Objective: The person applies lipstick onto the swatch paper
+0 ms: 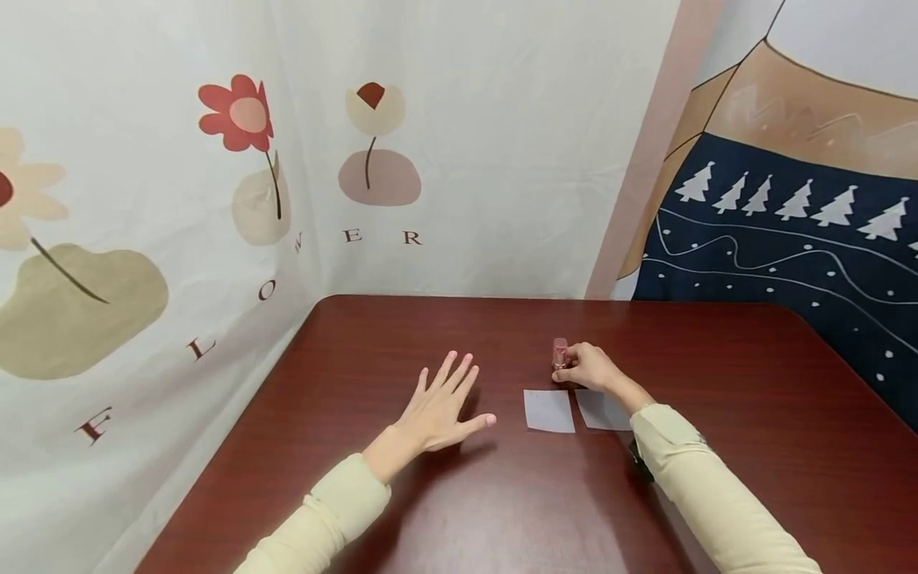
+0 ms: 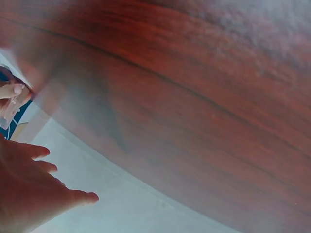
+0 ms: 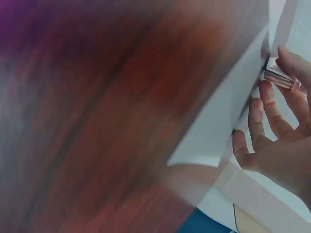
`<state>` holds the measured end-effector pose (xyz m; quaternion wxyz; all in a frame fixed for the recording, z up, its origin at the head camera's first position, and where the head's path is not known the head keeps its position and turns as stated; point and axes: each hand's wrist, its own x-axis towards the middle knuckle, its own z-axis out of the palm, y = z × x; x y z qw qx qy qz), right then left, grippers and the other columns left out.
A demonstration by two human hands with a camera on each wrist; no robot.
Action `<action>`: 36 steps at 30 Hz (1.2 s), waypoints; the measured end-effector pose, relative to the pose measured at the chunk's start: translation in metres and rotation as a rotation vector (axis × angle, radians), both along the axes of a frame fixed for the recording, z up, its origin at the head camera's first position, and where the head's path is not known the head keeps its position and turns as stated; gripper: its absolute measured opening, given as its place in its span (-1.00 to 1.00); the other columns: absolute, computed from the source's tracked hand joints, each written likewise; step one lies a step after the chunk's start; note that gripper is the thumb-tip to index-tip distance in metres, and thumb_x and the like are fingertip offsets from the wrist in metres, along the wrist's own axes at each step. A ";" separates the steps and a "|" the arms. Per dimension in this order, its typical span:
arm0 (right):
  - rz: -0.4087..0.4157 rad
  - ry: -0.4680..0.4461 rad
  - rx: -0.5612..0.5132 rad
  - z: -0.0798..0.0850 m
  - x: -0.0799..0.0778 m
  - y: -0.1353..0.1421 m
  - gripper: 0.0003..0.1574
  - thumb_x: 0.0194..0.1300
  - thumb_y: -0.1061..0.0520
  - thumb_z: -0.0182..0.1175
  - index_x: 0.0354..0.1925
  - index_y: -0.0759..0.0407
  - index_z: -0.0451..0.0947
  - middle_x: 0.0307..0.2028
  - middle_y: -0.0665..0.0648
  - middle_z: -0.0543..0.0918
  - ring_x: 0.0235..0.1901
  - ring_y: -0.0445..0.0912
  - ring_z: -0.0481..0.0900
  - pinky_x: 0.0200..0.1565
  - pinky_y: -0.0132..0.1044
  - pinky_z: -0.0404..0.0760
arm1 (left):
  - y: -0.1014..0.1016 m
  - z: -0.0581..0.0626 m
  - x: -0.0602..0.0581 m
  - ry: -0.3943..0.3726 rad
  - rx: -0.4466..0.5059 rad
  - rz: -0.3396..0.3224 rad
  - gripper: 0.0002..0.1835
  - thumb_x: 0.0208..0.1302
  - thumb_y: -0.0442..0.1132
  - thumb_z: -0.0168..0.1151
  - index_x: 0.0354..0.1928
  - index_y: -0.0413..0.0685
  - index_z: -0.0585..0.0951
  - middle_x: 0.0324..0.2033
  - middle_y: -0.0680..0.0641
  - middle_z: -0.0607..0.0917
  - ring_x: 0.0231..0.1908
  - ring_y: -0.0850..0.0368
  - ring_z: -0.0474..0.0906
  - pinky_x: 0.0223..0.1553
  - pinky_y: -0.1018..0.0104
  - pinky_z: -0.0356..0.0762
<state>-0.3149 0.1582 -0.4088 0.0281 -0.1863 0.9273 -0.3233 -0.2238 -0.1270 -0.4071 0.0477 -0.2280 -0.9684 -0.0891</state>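
My right hand point(image 1: 591, 368) pinches a small pink, see-through tube point(image 1: 560, 351) between thumb and fingers. The tube stands upright just behind two pale paper squares. In the right wrist view its shiny clear end point(image 3: 278, 75) shows between the fingertips, close to the tabletop. The left paper square point(image 1: 548, 411) lies fully in sight, while the right paper square point(image 1: 602, 410) is partly covered by my right wrist. To the left of the papers, my left hand point(image 1: 436, 410) is spread flat over the table, fingers straight, holding nothing.
A reddish-brown wooden table point(image 1: 430, 335) with rounded far corners fills the lower view. Behind and to the left hangs a white curtain point(image 1: 488, 159) printed with flowers and letters. At the right is a dark blue cloth point(image 1: 760, 255) with white trees.
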 end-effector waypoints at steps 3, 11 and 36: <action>-0.007 0.046 0.088 0.007 0.002 0.004 -0.85 0.10 0.16 0.31 -0.41 0.21 0.55 -0.56 0.02 0.53 -0.52 -0.12 0.42 -0.44 -0.26 0.37 | 0.000 0.000 -0.003 0.008 -0.003 -0.013 -0.07 0.20 0.43 -0.18 0.41 -0.11 0.16 0.42 0.00 0.04 0.40 0.07 -0.17 0.25 -0.21 -0.11; 0.076 0.331 0.269 0.038 0.028 0.006 -0.87 0.00 0.14 0.37 -0.42 0.14 0.62 -0.67 -0.07 0.46 -0.65 -0.20 0.34 -0.62 -0.34 0.30 | 0.009 0.019 -0.012 0.028 0.061 -0.028 -0.24 0.30 0.13 0.06 0.39 -0.17 0.18 0.35 -0.13 0.21 0.33 -0.02 0.11 0.26 -0.07 0.05; 0.233 0.499 0.289 0.032 0.103 -0.015 -0.83 -0.06 0.12 0.43 -0.50 0.04 0.59 -0.57 -0.14 0.40 -0.63 -0.30 0.31 -0.65 -0.46 0.31 | 0.066 0.020 0.016 0.426 -0.005 -0.268 -0.78 0.01 -0.03 0.37 -0.25 0.20 0.68 -0.49 0.23 0.63 -0.44 0.26 0.45 0.05 0.06 0.23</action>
